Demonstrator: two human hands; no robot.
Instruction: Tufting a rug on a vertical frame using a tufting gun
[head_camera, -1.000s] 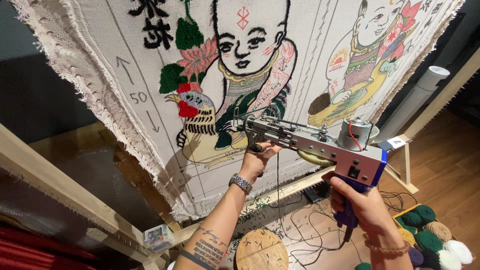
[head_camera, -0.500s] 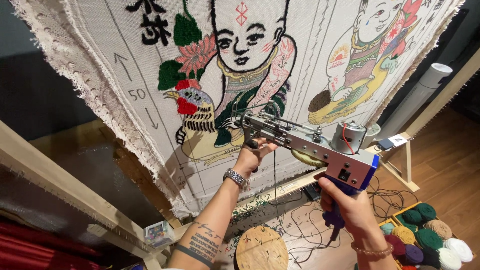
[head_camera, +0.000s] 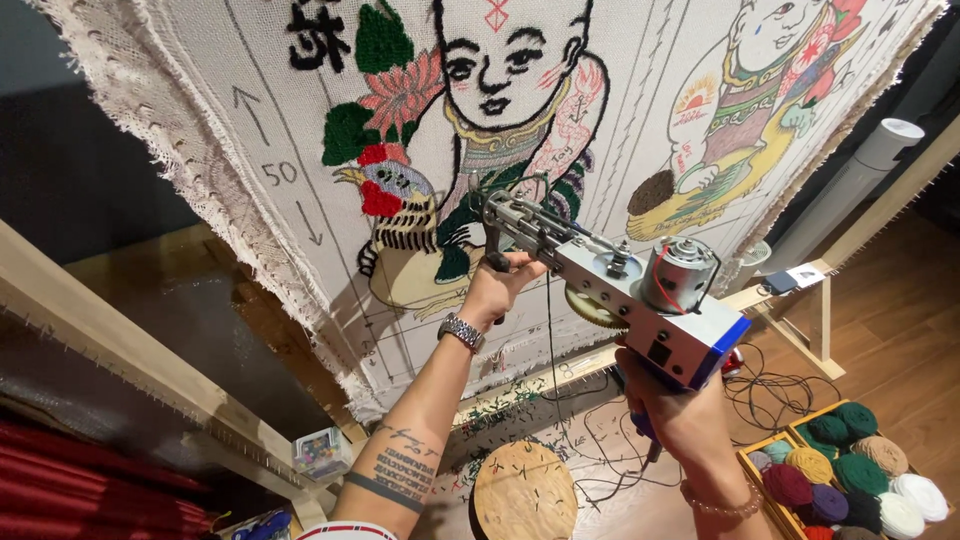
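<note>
Pressing against the stretched cloth (head_camera: 300, 260), the tufting gun (head_camera: 610, 285) is held nose-first at the dark green patch just right of the rooster figure (head_camera: 395, 215). The front handle is clamped by the left hand (head_camera: 505, 285), and the rear grip under the blue end is wrapped by the right hand (head_camera: 680, 415), fingers closed tight on it. Compared with a second ago, the gun has been slid a bit left and up along the cloth, so the needle end now sits closer to the rooster; it looks like a fresh line is being filled in there, though the needle tip itself can't really be made out behind the left hand.

Below the gun, yarn clippings are scattered on the floor beside a round wooden stool (head_camera: 525, 490). Right of the stool, a wooden tray of yarn balls (head_camera: 850, 470) is parked, with black cables (head_camera: 780, 385) looped between it and the gun. The cord dangling from the gun could get snagged on the frame rail (head_camera: 120, 350).
</note>
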